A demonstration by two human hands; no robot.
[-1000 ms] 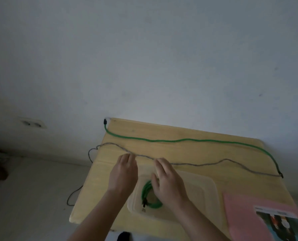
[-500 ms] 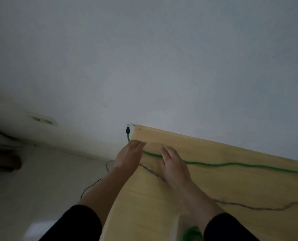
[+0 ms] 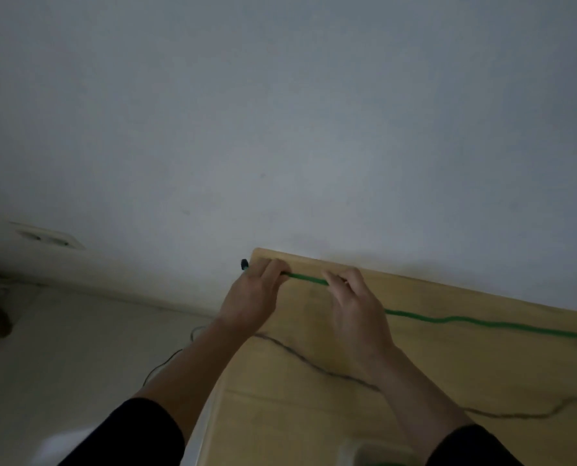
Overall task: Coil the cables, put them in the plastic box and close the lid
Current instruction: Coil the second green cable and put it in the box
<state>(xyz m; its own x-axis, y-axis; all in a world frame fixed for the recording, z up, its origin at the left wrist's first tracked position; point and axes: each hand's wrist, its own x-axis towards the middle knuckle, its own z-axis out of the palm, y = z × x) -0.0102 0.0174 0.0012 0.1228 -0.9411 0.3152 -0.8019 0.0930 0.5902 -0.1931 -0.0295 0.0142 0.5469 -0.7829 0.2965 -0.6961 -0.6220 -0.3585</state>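
Observation:
A long green cable (image 3: 482, 322) runs along the far side of the wooden table (image 3: 415, 375), its black plug (image 3: 244, 264) poking past the far-left corner. My left hand (image 3: 253, 297) grips the cable near that plug. My right hand (image 3: 354, 304) holds the same cable a short way to the right, fingers curled over it. A thin grey cable (image 3: 314, 364) lies across the table nearer to me and trails off the left edge. The plastic box (image 3: 367, 454) shows only as a corner at the bottom edge, with a bit of green inside.
The table's far edge meets a plain white wall. A wall socket (image 3: 50, 237) sits low on the left. A thin dark wire (image 3: 169, 359) lies on the pale floor left of the table.
Both hands have moved away from the grey cable to the far-left corner and taken hold of the green cable. The camera has shifted left and forward, so the box is almost out of view.

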